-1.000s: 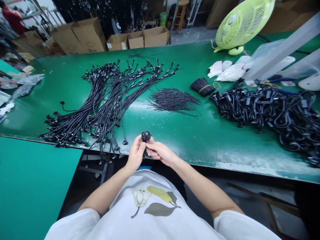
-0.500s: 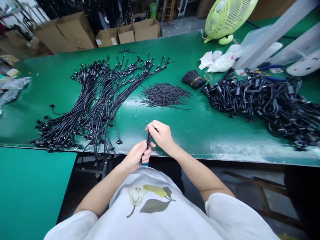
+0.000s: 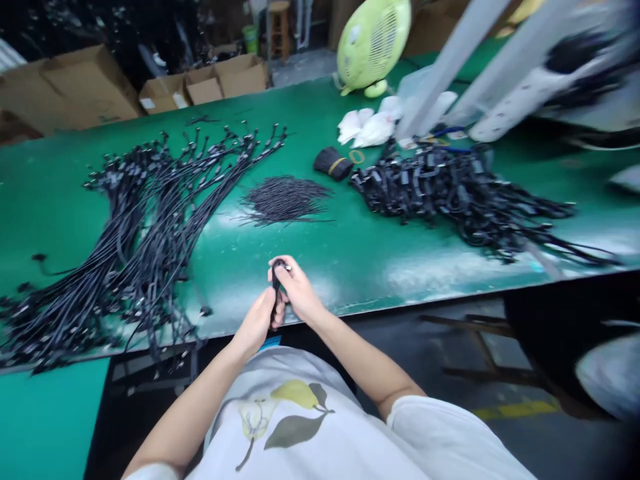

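Both my hands hold one black cable [image 3: 275, 283], folded into a narrow loop, close to the table's front edge. My left hand [image 3: 260, 319] is closed around its lower part. Higher up, my right hand [image 3: 296, 285] pinches the looped end, where a small shiny connector tip shows. Beyond my hands lies a loose pile of short black twist ties [image 3: 285, 199]. To the left, long straight black cables [image 3: 150, 227] with connectors are spread in bunches. On the right sits a heap of coiled black cables [image 3: 440, 190].
A banded black bundle [image 3: 332, 163] lies beside a yellow rubber band [image 3: 357, 157]. Behind are white crumpled plastic [image 3: 375, 128], a green fan [image 3: 375, 47] and slanted grey posts [image 3: 453, 67]. Cardboard boxes [image 3: 240, 77] stand past the green table [image 3: 350, 247]. Part of another person [image 3: 610, 373] shows at right.
The view has swung to the right, so the table's things sit further left. My right hand has turned, and the cable's looped end now shows above my fingers.
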Tool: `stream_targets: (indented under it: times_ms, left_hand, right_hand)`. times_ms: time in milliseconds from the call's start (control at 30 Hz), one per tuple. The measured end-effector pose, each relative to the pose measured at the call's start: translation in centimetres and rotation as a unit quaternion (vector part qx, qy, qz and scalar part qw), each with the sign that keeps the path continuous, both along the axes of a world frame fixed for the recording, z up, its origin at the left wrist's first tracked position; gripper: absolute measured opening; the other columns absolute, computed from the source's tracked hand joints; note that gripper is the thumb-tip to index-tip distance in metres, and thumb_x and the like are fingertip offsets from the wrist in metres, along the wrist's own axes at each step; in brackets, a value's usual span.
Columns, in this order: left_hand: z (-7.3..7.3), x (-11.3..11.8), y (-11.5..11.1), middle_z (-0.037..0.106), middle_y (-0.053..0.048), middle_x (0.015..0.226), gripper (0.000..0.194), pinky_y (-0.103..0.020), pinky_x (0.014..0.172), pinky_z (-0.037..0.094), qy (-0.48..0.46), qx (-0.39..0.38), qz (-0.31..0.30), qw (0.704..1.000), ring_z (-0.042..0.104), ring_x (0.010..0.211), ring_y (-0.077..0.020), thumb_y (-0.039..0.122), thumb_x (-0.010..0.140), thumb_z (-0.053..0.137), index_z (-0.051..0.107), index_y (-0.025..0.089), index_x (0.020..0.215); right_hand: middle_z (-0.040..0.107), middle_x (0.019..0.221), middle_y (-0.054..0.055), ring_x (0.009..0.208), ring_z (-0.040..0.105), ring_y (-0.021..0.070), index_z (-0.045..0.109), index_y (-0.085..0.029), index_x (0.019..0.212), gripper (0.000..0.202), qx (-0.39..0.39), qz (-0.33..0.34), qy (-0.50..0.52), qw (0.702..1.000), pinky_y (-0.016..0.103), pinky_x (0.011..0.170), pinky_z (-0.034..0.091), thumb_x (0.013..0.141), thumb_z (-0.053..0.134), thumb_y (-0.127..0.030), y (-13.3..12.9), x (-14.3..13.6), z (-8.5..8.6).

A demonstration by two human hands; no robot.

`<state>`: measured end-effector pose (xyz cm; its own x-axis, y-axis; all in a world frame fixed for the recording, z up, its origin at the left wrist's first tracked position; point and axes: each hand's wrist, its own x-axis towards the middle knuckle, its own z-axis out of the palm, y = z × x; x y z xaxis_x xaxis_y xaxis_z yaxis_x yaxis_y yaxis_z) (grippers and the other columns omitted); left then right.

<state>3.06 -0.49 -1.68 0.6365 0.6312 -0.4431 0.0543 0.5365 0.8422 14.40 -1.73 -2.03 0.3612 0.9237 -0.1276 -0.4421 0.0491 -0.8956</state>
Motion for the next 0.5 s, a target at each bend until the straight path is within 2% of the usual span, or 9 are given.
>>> stream_targets:
  times_ms: [67, 100, 167, 233, 300, 367, 433, 467, 500]
  left_hand:
    - [-0.3, 0.1, -0.7, 0.054, 0.002, 0.068, 0.046, -0.019, 0.052, 0.039, -0.011, 0.007, -0.066, 0.998, 0.049, 0.056, -0.0070, 0.060, 0.080, 0.062, 0.053, 0.015, 0.085]
    - [-0.5, 0.2, -1.0, 0.054, 0.002, 0.069, 0.043, -0.019, 0.054, 0.040, -0.011, 0.010, -0.081, 0.997, 0.050, 0.058, -0.0076, 0.057, 0.081, 0.062, 0.053, 0.015, 0.086]
    - [-0.9, 0.4, -1.4, 0.050, 0.004, 0.064, 0.040, -0.019, 0.050, 0.037, -0.003, 0.027, -0.079, 0.997, 0.046, 0.053, -0.0073, 0.055, 0.084, 0.059, 0.052, 0.016, 0.087]
    - [-1.3, 0.8, -1.5, 0.042, 0.008, 0.057, 0.041, -0.018, 0.042, 0.030, 0.015, 0.059, -0.050, 0.997, 0.037, 0.045, -0.0062, 0.057, 0.084, 0.058, 0.052, 0.017, 0.090]
    - [-1.6, 1.1, -1.3, 0.036, 0.010, 0.054, 0.046, -0.018, 0.038, 0.024, 0.036, 0.092, -0.041, 0.994, 0.031, 0.041, -0.0058, 0.059, 0.083, 0.058, 0.052, 0.017, 0.099]
    - [-1.8, 1.2, -1.1, 0.040, 0.008, 0.055, 0.053, -0.019, 0.039, 0.030, 0.053, 0.110, -0.073, 0.990, 0.037, 0.042, -0.0076, 0.060, 0.084, 0.056, 0.052, 0.016, 0.113]
    - [-2.0, 0.9, -0.8, 0.058, 0.000, 0.072, 0.056, -0.025, 0.055, 0.049, 0.041, 0.122, -0.131, 0.983, 0.058, 0.061, -0.0138, 0.060, 0.086, 0.052, 0.053, 0.015, 0.120]
    - [-2.0, 0.6, -0.6, 0.065, -0.007, 0.088, 0.055, -0.030, 0.069, 0.053, 0.031, 0.133, -0.154, 0.979, 0.064, 0.078, -0.0181, 0.059, 0.088, 0.050, 0.053, 0.016, 0.122]
    - [-2.0, 0.2, -0.3, 0.066, -0.011, 0.105, 0.054, -0.034, 0.083, 0.053, 0.022, 0.146, -0.167, 0.975, 0.064, 0.096, -0.0218, 0.058, 0.089, 0.049, 0.054, 0.016, 0.123]
  right_hand:
    - [0.050, 0.070, -0.004, 0.054, 0.041, 0.0080, 0.050, -0.022, 0.099, 0.035, -0.009, -0.027, 0.036, 0.999, 0.020, 0.047, 0.032, 0.084, 0.057, -0.052, -0.7, 0.7, 0.0]
    - [0.049, 0.069, -0.005, 0.056, 0.044, 0.0085, 0.049, -0.022, 0.101, 0.035, -0.009, -0.037, 0.057, 0.998, 0.019, 0.048, 0.033, 0.084, 0.058, -0.052, -1.0, 1.1, 0.2]
    - [0.054, 0.076, -0.004, 0.062, 0.051, 0.0097, 0.045, -0.025, 0.112, 0.044, 0.000, -0.023, 0.100, 0.995, 0.019, 0.048, 0.033, 0.082, 0.062, -0.052, -1.8, 1.6, 0.6]
    - [0.061, 0.091, 0.000, 0.072, 0.058, 0.0118, 0.037, -0.028, 0.124, 0.059, 0.013, 0.018, 0.121, 0.992, 0.019, 0.052, 0.038, 0.078, 0.068, -0.050, -2.7, 1.7, 0.7]
    - [0.064, 0.101, 0.003, 0.082, 0.061, 0.0131, 0.038, -0.026, 0.125, 0.061, 0.021, 0.054, 0.107, 0.993, 0.022, 0.061, 0.043, 0.077, 0.070, -0.047, -3.6, 1.6, 0.2]
    - [0.065, 0.096, 0.004, 0.078, 0.060, 0.0123, 0.047, -0.021, 0.116, 0.047, 0.010, 0.067, 0.063, 0.996, 0.024, 0.066, 0.045, 0.081, 0.065, -0.047, -4.5, 2.1, -0.6]
    - [0.064, 0.082, 0.002, 0.068, 0.057, 0.0114, 0.052, -0.019, 0.107, 0.034, -0.034, 0.025, -0.058, 0.997, 0.025, 0.064, 0.046, 0.089, 0.052, -0.048, -5.4, 4.2, -0.8]
    - [0.063, 0.076, 0.000, 0.064, 0.056, 0.0113, 0.054, -0.019, 0.103, 0.031, -0.079, -0.023, -0.157, 0.984, 0.025, 0.063, 0.045, 0.093, 0.045, -0.047, -5.9, 6.0, -0.5]
    - [0.062, 0.073, 0.000, 0.063, 0.056, 0.0113, 0.055, -0.019, 0.101, 0.030, -0.130, -0.078, -0.262, 0.953, 0.025, 0.064, 0.045, 0.096, 0.038, -0.043, -6.5, 8.4, 0.2]
